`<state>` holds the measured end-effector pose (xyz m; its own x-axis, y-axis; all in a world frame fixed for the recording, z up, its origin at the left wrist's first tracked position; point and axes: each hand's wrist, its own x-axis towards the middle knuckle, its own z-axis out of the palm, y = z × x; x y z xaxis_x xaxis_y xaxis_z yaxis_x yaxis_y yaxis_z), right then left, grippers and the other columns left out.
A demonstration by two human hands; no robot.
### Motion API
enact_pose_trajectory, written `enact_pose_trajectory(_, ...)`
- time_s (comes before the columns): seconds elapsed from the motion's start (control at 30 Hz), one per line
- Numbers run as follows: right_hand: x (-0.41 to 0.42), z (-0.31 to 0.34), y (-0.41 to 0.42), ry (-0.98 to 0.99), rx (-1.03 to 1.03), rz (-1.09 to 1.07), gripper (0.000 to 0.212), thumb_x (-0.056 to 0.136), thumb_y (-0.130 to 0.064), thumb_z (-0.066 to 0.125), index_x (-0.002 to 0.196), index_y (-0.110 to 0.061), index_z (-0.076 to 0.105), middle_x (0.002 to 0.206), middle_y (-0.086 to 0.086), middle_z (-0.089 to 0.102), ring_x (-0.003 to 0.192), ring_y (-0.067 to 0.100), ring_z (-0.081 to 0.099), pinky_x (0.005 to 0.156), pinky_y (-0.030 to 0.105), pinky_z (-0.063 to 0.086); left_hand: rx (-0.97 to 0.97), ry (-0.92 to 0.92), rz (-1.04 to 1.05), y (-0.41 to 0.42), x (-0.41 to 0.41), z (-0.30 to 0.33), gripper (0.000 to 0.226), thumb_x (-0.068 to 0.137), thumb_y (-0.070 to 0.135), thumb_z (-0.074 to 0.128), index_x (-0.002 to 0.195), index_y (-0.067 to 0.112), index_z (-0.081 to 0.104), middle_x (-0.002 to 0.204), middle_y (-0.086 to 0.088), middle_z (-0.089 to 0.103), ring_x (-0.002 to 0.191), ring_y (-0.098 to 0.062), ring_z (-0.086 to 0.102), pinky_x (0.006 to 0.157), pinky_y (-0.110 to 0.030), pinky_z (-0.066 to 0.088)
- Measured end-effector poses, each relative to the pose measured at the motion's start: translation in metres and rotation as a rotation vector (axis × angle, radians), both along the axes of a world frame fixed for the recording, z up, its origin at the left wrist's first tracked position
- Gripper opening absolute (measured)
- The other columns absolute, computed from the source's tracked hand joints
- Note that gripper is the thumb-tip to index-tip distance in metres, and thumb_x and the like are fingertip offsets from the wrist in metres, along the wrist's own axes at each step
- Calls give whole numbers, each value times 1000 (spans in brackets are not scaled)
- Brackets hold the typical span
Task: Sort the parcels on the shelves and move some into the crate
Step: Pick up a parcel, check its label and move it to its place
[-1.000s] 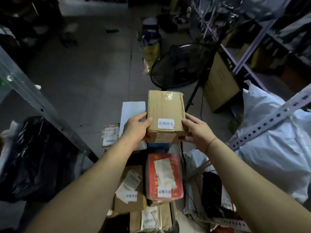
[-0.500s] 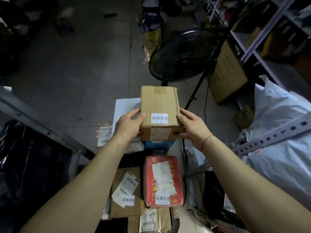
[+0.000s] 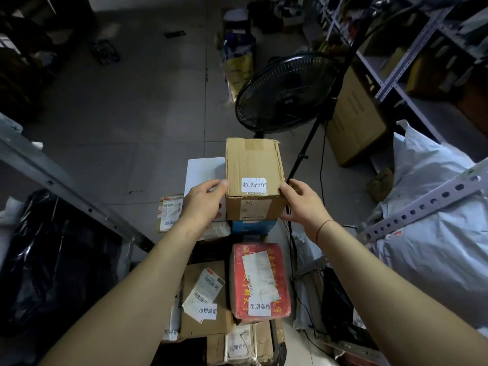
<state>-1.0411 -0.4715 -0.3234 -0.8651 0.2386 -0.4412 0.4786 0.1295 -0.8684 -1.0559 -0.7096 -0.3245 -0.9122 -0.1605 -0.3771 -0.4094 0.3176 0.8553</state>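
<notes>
The cardboard box (image 3: 253, 178) is plain brown with a white label. The parcel (image 3: 260, 282) below is red. The fan (image 3: 286, 93) is black.

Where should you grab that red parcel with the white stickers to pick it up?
Take the red parcel by its two long sides, coming down from above. It lies flat, label up, with its top face clear. A brown box sits close against one long side, so that grip is tight; the other side looks freer.

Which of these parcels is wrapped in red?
The red parcel lying in the pile below the hands, right of a brown box. The box being held and the others are plain cardboard.
</notes>
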Motion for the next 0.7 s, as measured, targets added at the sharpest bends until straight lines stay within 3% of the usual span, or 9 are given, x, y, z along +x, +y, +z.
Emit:
enact_pose_trajectory(0.07,13,0,2,91,373,150,68,104,-54,58,161,-23,40,154,3,55,132,23,58,105,48,57,-126,33,-34,-4,11,-3,43,103,61,52,129,33,72,123,7,73,104,-18,70,89,-41,63)
enact_pose_trajectory(0.13,29,3,3,272,744,318,60,104,-49,57,157,-25,41,152,0,53,140,24,47,110,43,48,-336,109,-115,-5,27,1,39,107,52,50,129,28,72,125,-1,75,108,-24,69,94,-40,60)
enact_pose_trajectory(0.27,56,14,-3,411,1083,573,68,102,-35,61,162,-22,31,160,4,43,149,27,35,119,46,45,-782,242,-386,-3,62,16,41,110,39,49,146,22,59,140,-5,67,124,-28,62,95,-41,54)
enact_pose_trajectory(0.4,85,26,-17,405,1207,675,74,97,-32,62,163,-22,30,167,7,35,155,33,28,117,53,45,-1013,296,-537,-1,92,32,39,110,36,45,144,21,57,142,-3,63,128,-27,56,102,-43,48)
enact_pose_trajectory(0.53,125,28,-22,342,1210,676,72,99,-33,61,164,-22,32,165,7,37,157,32,26,121,51,38,-1071,354,-637,6,121,33,43,108,39,47,146,23,56,144,0,62,129,-27,55,104,-45,48)
enact_pose_trajectory(0.7,211,10,-3,198,1182,556,64,96,-39,59,155,-20,44,148,8,52,141,33,44,112,49,45,-1041,501,-885,40,165,13,41,100,39,62,136,19,66,127,-3,70,113,-31,64,89,-46,55)
